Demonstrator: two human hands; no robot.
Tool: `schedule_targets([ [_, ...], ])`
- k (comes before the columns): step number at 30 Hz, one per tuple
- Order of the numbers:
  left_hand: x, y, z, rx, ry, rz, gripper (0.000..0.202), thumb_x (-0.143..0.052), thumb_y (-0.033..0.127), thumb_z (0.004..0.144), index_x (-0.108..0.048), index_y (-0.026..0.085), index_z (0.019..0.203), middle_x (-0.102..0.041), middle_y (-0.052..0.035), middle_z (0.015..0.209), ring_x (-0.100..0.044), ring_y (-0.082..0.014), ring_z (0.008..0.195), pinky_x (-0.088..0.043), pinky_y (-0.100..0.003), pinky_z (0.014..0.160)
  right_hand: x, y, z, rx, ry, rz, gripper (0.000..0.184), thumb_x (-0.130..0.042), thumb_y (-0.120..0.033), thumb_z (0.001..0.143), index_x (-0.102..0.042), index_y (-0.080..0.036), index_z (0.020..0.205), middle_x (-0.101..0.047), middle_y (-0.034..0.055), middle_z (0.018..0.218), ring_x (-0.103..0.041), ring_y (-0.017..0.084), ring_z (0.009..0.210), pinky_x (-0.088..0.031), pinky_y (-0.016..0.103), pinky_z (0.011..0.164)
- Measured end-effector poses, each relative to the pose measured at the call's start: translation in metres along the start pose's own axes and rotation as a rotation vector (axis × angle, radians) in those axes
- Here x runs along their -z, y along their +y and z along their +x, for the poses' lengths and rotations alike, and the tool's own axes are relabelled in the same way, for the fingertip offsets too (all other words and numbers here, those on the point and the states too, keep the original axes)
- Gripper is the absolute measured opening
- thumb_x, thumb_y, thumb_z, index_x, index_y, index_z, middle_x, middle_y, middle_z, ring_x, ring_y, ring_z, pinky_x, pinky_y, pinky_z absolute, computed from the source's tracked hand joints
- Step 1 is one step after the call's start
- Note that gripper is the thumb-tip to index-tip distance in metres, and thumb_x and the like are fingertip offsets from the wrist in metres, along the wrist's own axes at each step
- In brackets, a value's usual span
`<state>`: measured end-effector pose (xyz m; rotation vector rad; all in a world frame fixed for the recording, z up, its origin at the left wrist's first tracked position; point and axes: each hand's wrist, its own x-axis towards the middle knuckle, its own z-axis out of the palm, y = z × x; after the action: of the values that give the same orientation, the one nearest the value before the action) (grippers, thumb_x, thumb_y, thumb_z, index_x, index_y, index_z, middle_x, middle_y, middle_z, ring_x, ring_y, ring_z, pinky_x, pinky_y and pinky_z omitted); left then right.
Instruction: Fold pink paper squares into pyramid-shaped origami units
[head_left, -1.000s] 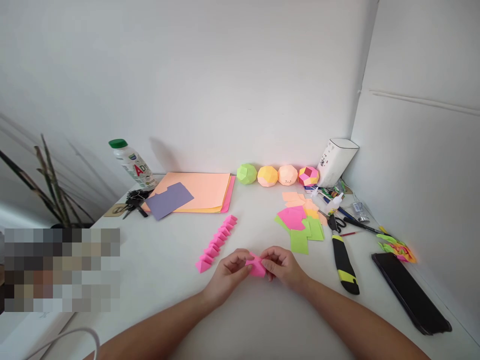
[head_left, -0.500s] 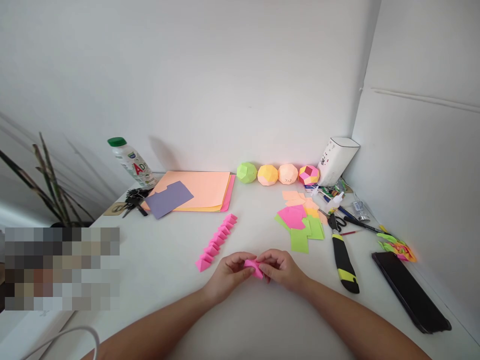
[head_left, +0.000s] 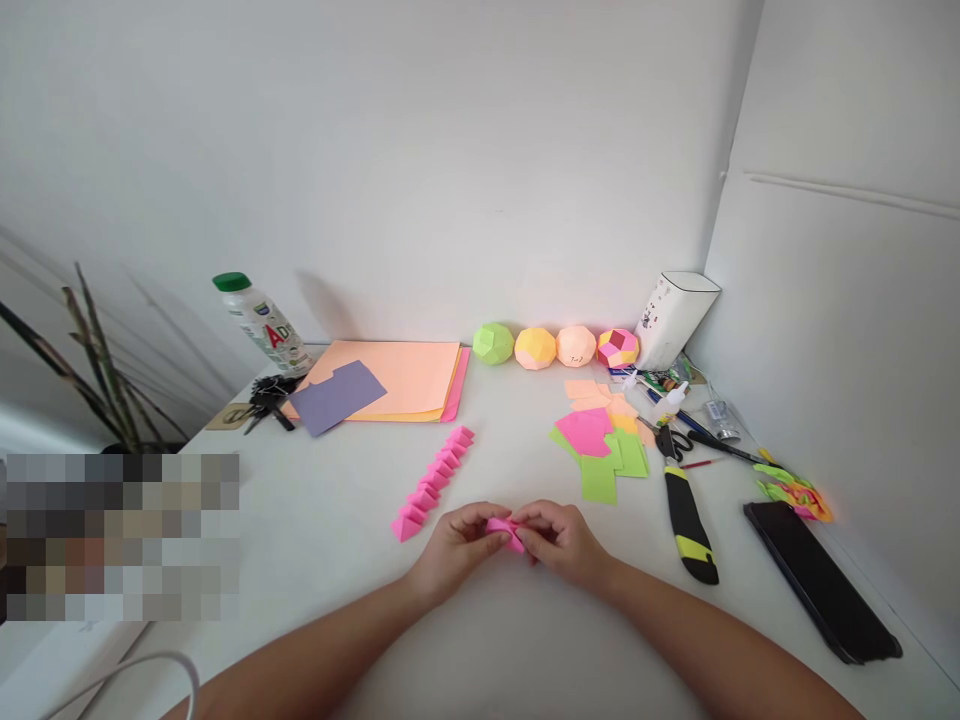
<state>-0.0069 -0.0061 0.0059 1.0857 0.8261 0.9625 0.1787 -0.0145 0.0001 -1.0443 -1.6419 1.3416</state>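
Note:
A small folded pink paper piece (head_left: 513,539) is pinched between both hands, low in the middle of the head view. My left hand (head_left: 455,550) is closed on its left side, thumb in front and fingers behind. My right hand (head_left: 568,543) grips the right side between thumb and fingertips, which hide part of the paper. Just left of my left hand, a slanting row of folded pink paper pieces (head_left: 433,483) lies on the table. Beyond my right hand is a pile of loose paper squares, with a green square (head_left: 600,482) and a pink one (head_left: 583,432).
Paper balls, one of them green (head_left: 493,344), line the wall. Stacked orange sheets (head_left: 412,375) carry a purple piece (head_left: 341,397). A bottle (head_left: 270,330) and keys (head_left: 270,397) stand left. Scissors (head_left: 667,442), a black-yellow cutter (head_left: 686,525) and a black phone (head_left: 821,580) lie right.
Both hands stay almost in place around the pink paper piece. My right thumb and fingers have shifted slightly against it. Nothing else on the table has moved.

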Motion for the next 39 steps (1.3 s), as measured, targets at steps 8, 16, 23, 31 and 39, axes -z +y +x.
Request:
schedule_targets([
  [8,-0.0012,-0.0004,-0.0003,0.02,0.01,0.015,0.019,-0.076,0.026,0.068,-0.07,0.018,0.084,-0.073,-0.0017,0.075,-0.066,-0.0159,0.072,-0.054,-0.026,0.068,-0.0015,-0.0001,-0.0006,0.036,0.021,-0.081,0.022,-0.055,-0.034,0.084,-0.063,-0.015,0.092,-0.062,0.0009,0.059,-0.055,0.011,0.047,-0.045,0.023,0.048],
  [16,-0.0004,-0.0009,-0.0004,0.023,0.047,0.04,0.021,-0.077,0.029,0.066,-0.07,0.018,0.083,-0.073,-0.002,0.076,-0.066,-0.0168,0.073,-0.053,-0.028,0.069,-0.0012,-0.0042,-0.0007,0.047,0.002,-0.077,0.023,-0.053,-0.034,0.085,-0.063,-0.016,0.094,-0.061,0.001,0.06,-0.054,0.011,0.049,-0.044,0.023,0.049],
  [23,-0.0029,-0.0033,-0.0027,0.027,0.074,0.084,0.027,-0.073,0.036,0.069,-0.066,0.018,0.089,-0.067,0.0003,0.068,-0.063,-0.0156,0.068,-0.052,-0.029,0.066,-0.0043,-0.0014,-0.0024,0.144,0.026,-0.195,0.024,-0.058,-0.031,0.081,-0.064,-0.015,0.098,-0.062,0.002,0.064,-0.049,0.01,0.048,-0.039,0.021,0.046],
  [31,-0.002,-0.0051,-0.0036,-0.227,0.047,0.412,0.021,-0.062,0.032,0.079,-0.066,0.021,0.096,-0.05,-0.0022,0.081,-0.051,-0.0138,0.068,-0.048,-0.025,0.056,-0.0044,-0.0045,-0.0018,0.233,0.056,-0.306,0.026,-0.047,-0.032,0.088,-0.068,-0.016,0.09,-0.062,0.0028,0.059,-0.049,0.011,0.047,-0.041,0.023,0.047],
  [39,-0.0036,0.0033,-0.0043,-0.248,-0.024,0.497,0.015,-0.056,0.029,0.084,-0.067,0.018,0.083,-0.059,-0.005,0.076,-0.055,-0.016,0.069,-0.047,-0.027,0.06,-0.0037,-0.0066,-0.0018,0.168,0.021,-0.285,0.025,-0.047,-0.031,0.087,-0.068,-0.017,0.086,-0.061,0.0017,0.059,-0.048,0.011,0.049,-0.041,0.023,0.049],
])
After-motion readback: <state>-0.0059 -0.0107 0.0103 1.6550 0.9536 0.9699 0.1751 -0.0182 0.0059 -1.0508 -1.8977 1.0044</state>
